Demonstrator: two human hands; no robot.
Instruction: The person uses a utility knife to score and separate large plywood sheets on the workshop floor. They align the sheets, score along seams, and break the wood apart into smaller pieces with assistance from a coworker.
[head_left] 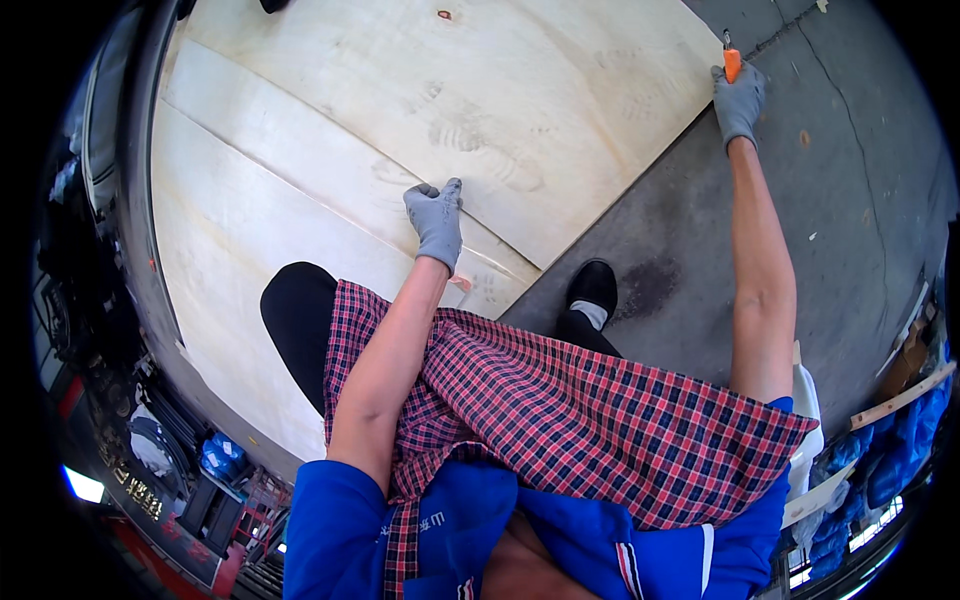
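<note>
Large pale plywood sheets (pixel 330 60) lie overlapping in front of me, with seams running across them and dark smudges on the top one. My left hand (pixel 436 222), in a grey glove, is over the edge of the top sheet, fingers curled in; what they hold, if anything, is hidden. Far out to the right, my right hand (pixel 739 105), also gloved in grey, is closed round an orange-handled tool (pixel 732 66) with a short metal tip. That hand is beside the right edge of the top sheet, over the grey floor.
Grey concrete floor (pixel 830 180) with cracks and a dark stain runs along the right. My black shoe (pixel 593 284) stands beside the sheets' near corner. Blue plastic wrapping (pixel 905 450) and wooden strips (pixel 900 397) lie at lower right. Dark stacked items (pixel 180 420) line the left.
</note>
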